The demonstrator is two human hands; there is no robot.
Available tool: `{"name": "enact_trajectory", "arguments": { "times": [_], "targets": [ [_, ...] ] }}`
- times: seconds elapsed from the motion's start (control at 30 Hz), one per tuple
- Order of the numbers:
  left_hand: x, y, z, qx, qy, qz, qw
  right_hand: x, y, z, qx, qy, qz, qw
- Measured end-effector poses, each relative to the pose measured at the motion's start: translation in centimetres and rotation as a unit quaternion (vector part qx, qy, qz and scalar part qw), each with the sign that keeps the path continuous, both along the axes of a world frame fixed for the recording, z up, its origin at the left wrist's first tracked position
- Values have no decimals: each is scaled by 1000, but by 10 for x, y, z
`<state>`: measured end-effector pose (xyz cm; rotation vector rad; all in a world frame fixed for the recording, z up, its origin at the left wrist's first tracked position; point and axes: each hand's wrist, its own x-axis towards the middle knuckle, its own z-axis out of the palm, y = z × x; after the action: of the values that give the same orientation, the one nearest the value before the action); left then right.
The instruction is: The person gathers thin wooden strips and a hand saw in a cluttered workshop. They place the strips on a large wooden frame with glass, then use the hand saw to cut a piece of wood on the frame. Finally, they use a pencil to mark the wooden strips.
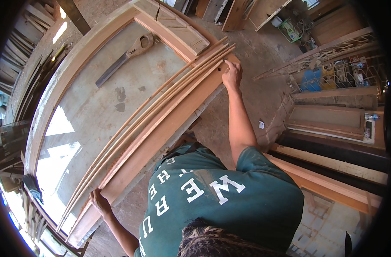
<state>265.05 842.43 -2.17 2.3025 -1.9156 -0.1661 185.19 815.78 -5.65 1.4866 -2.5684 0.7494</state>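
A large wooden frame [50, 100] with a curved outer side lies flat on a grey worktop [131, 92]. Several long, thin wooden strips [137, 118] run side by side along its near straight rail [161, 130], bowing slightly. My right hand [232, 73] has its fingers curled at the far right end of the rail, pinching the end of the nearest strip. Toward the lower left, my left hand [101, 203] has its fingers closed at the same strip's other end, touching the rail. Its fingertips are partly hidden. Inside the frame rests a handsaw [127, 58] with a wooden handle.
Wood pieces [22, 55] are stacked at the far left. A framed wooden panel [326, 122] and long boards [328, 180] stand to the right. Metal latticework [336, 51] and a green crate [291, 30] are at the back right. Bare floor [264, 98] shows beyond my right arm.
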Motion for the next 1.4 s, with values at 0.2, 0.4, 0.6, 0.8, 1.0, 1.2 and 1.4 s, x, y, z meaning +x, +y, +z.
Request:
{"name": "enact_trajectory", "arguments": {
  "times": [0.2, 0.4, 0.6, 0.8, 1.0, 1.2, 1.4],
  "targets": [
    [-22, -5, 21, -22, 26, -21, 999, -2, -10, 9, 42, -31, -13, 999],
    [-6, 2, 6, 6, -1, -16, 1000, -5, -20, 14, 53, -50, -28, 997],
    [11, 20, 2, 8, -27, 0, 1000, -2, -20, 19, 71, -50, 7, 996],
    [37, 26, 9, 35, 34, 70, 996, -1, -16, 22, 54, -46, 77, 995],
    [67, 31, 6, 52, 55, 126, 989, 13, -16, 32, 25, -50, 125, 991],
    [65, 33, 7, 40, 78, 108, 990, 19, -20, 28, 24, -78, 136, 987],
    [27, 29, 20, 17, 62, 77, 995, 22, -15, 27, 12, -90, 146, 985]
  ]
}}
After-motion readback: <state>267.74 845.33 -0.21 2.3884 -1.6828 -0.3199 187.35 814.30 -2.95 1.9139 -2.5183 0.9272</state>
